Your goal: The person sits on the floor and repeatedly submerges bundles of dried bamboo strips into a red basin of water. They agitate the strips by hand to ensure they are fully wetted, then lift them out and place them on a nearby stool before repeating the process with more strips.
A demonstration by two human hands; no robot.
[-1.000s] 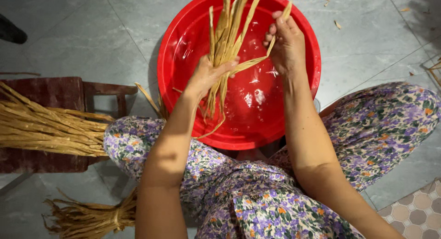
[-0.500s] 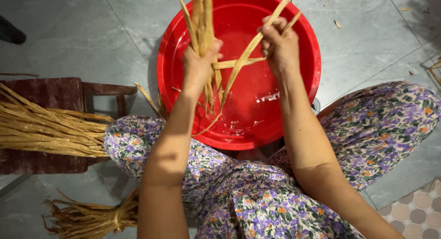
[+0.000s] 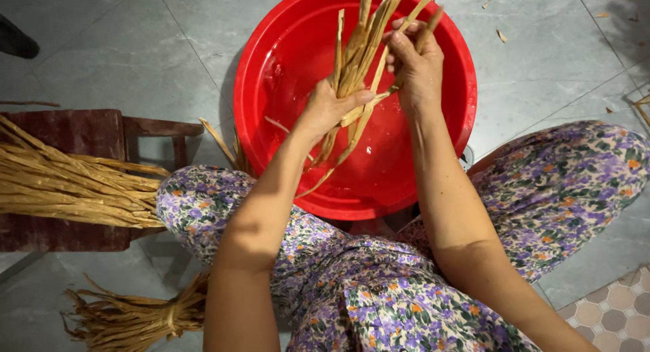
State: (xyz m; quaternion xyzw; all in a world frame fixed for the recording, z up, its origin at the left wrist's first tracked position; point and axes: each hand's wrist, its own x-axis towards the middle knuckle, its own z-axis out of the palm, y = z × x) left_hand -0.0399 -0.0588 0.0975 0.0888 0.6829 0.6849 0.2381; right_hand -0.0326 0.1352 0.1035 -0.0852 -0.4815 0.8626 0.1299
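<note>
Over a round red basin (image 3: 271, 61) with a little water in it, both my hands hold a bunch of tan dried fibre strips (image 3: 353, 61). My left hand (image 3: 328, 108) grips the bunch around its middle, the lower ends hanging down toward the basin's near wall. My right hand (image 3: 414, 64) pinches the upper strips, which stick up past the basin's far rim. My knees, in flowered purple trousers, frame the basin on both sides.
A low dark red wooden stool (image 3: 74, 132) at the left carries a long sheaf of dried strips (image 3: 61, 186). Another tied bundle (image 3: 135, 318) lies on the grey tiled floor by my left knee. Small scraps (image 3: 501, 35) dot the floor at upper right.
The bunch has been lifted and turned over the basin; my right hand has shifted from the right side to the upper ends, and my left hand has regripped the middle.
</note>
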